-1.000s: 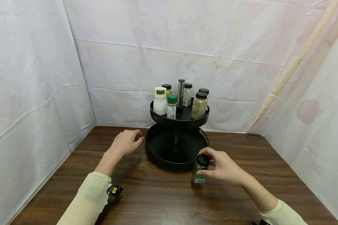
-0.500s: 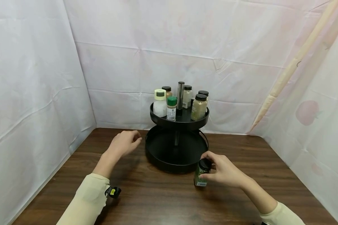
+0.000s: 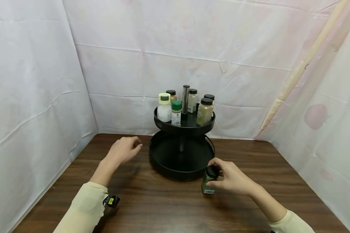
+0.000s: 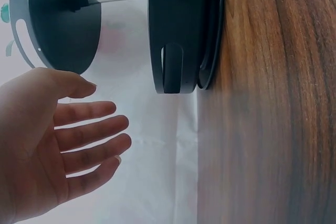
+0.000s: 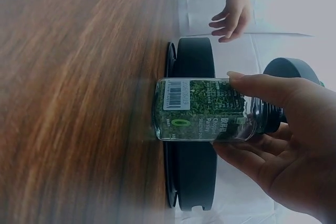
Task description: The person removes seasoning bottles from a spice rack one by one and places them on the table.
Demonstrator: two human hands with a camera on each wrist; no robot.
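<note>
My right hand (image 3: 231,178) grips a glass jar of chopped parsley (image 5: 194,109) near its black lid (image 3: 212,171), with the thumb on one side and fingers on the other. The jar is upright at the table, just in front of a black two-tier turntable rack (image 3: 180,174); whether its base touches the wood I cannot tell. To the rack's left hovers my left hand (image 3: 123,150), holding nothing. Its fingers (image 4: 94,134) are spread and slightly bent in the left wrist view. The rack's lower tray (image 3: 169,155) has nothing on it.
On the upper tray (image 3: 185,129) stand a white shaker with a pale yellow cap (image 3: 164,108), a green-capped bottle (image 3: 176,113), and several black-lidded jars, including a tan one (image 3: 204,113). A metal post (image 3: 185,100) rises among them. White curtains (image 3: 134,71) surround the wooden table (image 3: 163,207).
My right hand and the parsley jar have shifted slightly right and toward me, away from the rack's rim. The left hand has drifted a little left.
</note>
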